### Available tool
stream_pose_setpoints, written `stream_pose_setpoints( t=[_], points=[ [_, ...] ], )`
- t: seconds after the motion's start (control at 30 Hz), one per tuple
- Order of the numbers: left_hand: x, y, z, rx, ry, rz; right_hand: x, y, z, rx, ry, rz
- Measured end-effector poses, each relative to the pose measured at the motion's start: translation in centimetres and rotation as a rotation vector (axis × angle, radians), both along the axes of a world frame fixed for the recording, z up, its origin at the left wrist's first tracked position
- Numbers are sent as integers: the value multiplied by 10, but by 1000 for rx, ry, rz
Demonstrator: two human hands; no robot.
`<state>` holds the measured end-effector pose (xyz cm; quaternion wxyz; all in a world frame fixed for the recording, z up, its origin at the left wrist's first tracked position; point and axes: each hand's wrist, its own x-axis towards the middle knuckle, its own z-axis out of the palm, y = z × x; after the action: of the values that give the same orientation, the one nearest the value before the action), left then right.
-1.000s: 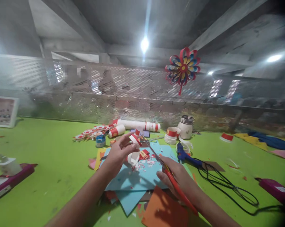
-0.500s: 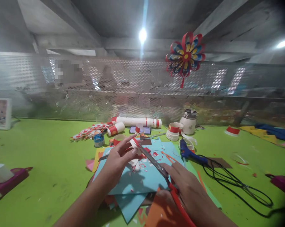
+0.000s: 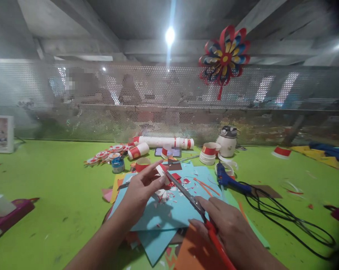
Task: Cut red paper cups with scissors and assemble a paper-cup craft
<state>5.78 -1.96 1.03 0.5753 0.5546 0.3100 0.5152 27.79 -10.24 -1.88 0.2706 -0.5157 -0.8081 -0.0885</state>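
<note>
My left hand [image 3: 143,191] pinches a small red and white paper piece [image 3: 161,171] between thumb and fingers, above the light blue paper sheets [image 3: 169,217]. Red-handled scissors [image 3: 196,204] are in my right hand [image 3: 225,225], closed around their handles. The blades point up and left, and their tips meet the paper piece. Beneath, small red and white scraps [image 3: 164,195] lie scattered on the blue paper. An orange sheet [image 3: 197,249] lies below my right hand.
A blue glue gun [image 3: 231,181] with a looped black cord lies at right. Behind are paper cups [image 3: 207,154], a white bottle [image 3: 227,142], a long white tube [image 3: 164,142], a phone [image 3: 173,152] and a blue-lidded jar [image 3: 118,165]. A paper flower [image 3: 225,59] hangs above.
My right hand and the scissors have shifted slightly right and down. My left hand has barely moved and still holds the paper piece. The view has shifted a little.
</note>
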Motion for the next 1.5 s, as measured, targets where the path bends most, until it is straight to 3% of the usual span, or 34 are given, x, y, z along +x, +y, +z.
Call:
stream_pose_setpoints(
  t=[0.33,0.67,1.07,1.5],
  points=[
    [2,-2,0,15,-41,-29,-2,-1,2,-83,51,16],
    [0,1,-2,-25,-7,17,2,5,-7,-193,71,86],
    [2,0,-2,-90,-47,-4,-2,5,3,-297,251,219],
    [2,-1,-1,-112,-109,-3,-9,2,-5,-253,231,113]
  ],
)
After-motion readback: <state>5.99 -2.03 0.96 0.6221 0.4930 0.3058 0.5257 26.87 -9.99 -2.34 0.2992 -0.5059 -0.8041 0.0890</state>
